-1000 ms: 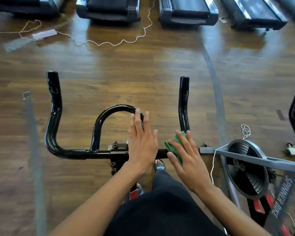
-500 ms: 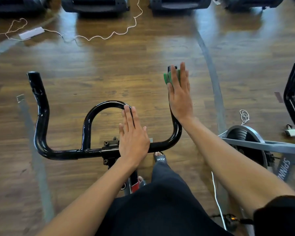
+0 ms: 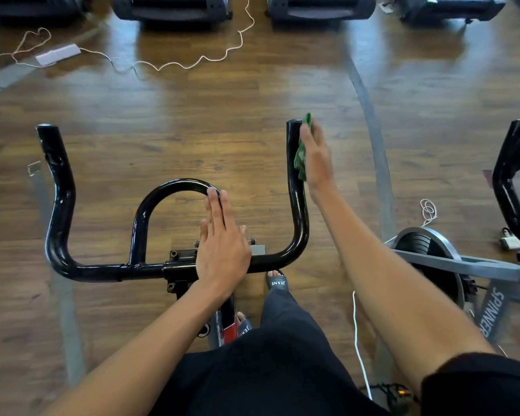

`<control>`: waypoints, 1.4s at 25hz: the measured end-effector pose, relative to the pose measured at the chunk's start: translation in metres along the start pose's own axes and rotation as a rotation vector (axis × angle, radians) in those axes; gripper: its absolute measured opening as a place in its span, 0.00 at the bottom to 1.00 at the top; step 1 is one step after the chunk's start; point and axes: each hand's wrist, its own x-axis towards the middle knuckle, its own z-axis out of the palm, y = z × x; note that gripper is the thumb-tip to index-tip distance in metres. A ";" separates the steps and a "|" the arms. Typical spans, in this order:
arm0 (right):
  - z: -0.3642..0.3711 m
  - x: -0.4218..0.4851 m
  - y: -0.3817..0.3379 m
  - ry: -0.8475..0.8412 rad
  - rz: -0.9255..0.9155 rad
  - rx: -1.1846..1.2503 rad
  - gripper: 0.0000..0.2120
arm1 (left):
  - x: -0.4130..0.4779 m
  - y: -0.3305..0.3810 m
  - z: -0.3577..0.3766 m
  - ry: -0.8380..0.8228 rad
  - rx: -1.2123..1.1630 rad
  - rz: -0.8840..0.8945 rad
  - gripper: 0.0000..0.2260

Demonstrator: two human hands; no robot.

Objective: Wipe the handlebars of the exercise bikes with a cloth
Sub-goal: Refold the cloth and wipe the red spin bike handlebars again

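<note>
A glossy black handlebar (image 3: 57,205) of an exercise bike spans the middle of the view, with two upright horns and a centre loop. My right hand (image 3: 317,159) presses a green cloth (image 3: 301,151) flat against the outer side of the right horn (image 3: 293,163), near its tip. My left hand (image 3: 221,247) lies flat, fingers together, on the centre bar and the right leg of the loop. It holds nothing.
A second bike stands to the right, with its flywheel (image 3: 430,250) and black handlebar (image 3: 506,181). Treadmill ends (image 3: 171,9) line the far edge. A white cord (image 3: 192,63) snakes over the wooden floor. My sandalled feet (image 3: 276,280) are below the bar.
My right hand slid the cloth from the bar's right bend up the right horn, then shifted from the horn's top to its outer side. My left hand stayed on the centre.
</note>
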 end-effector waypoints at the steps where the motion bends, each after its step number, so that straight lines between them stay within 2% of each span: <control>1: 0.000 0.010 -0.009 0.004 0.000 0.015 0.21 | 0.000 0.000 0.000 -0.004 -0.003 -0.003 0.33; 3: -0.006 0.009 -0.006 -0.017 0.064 0.035 0.19 | -0.001 0.001 0.001 -0.001 0.001 -0.004 0.33; 6: -0.014 -0.040 0.033 -0.079 0.269 0.076 0.25 | -0.001 0.001 0.003 0.020 0.003 -0.003 0.32; 10: -0.016 -0.114 0.066 0.057 0.701 0.611 0.26 | 0.001 0.002 0.003 0.031 -0.018 0.008 0.32; 13: 0.009 -0.158 0.074 0.052 0.989 0.973 0.23 | -0.001 0.003 0.002 0.038 -0.016 0.014 0.32; 15: 0.019 -0.166 0.076 0.076 1.063 1.061 0.22 | 0.000 0.002 0.002 0.043 -0.017 0.005 0.32; 17: 0.011 -0.156 0.068 0.162 1.038 1.047 0.21 | -0.001 0.001 0.002 0.041 -0.023 0.002 0.32; 20: -0.008 -0.125 0.053 0.286 0.858 0.799 0.21 | -0.002 0.000 0.001 0.055 -0.031 0.012 0.31; 22: -0.014 -0.101 0.046 0.339 0.581 0.365 0.22 | -0.002 -0.001 0.001 0.053 -0.059 0.022 0.31; 23: -0.014 -0.090 0.038 0.349 0.369 0.146 0.20 | -0.002 -0.001 0.001 0.056 -0.087 0.021 0.30; 26: -0.008 -0.045 0.002 0.294 -0.441 -0.415 0.17 | 0.004 -0.001 -0.006 0.116 -0.208 -0.006 0.26; 28: -0.001 -0.010 -0.012 0.180 -0.808 -0.855 0.17 | 0.008 -0.002 -0.010 0.174 -0.235 -0.017 0.23; 31: 0.003 0.019 -0.013 0.053 -0.944 -1.539 0.16 | 0.015 -0.010 -0.018 0.243 -0.226 -0.054 0.21; 33: -0.008 0.018 -0.016 -0.088 -1.007 -1.796 0.19 | 0.020 -0.023 -0.025 0.289 -0.205 -0.088 0.21; 35: -0.016 0.002 -0.017 -0.302 -1.067 -1.951 0.21 | 0.023 -0.041 -0.030 0.320 -0.161 -0.111 0.20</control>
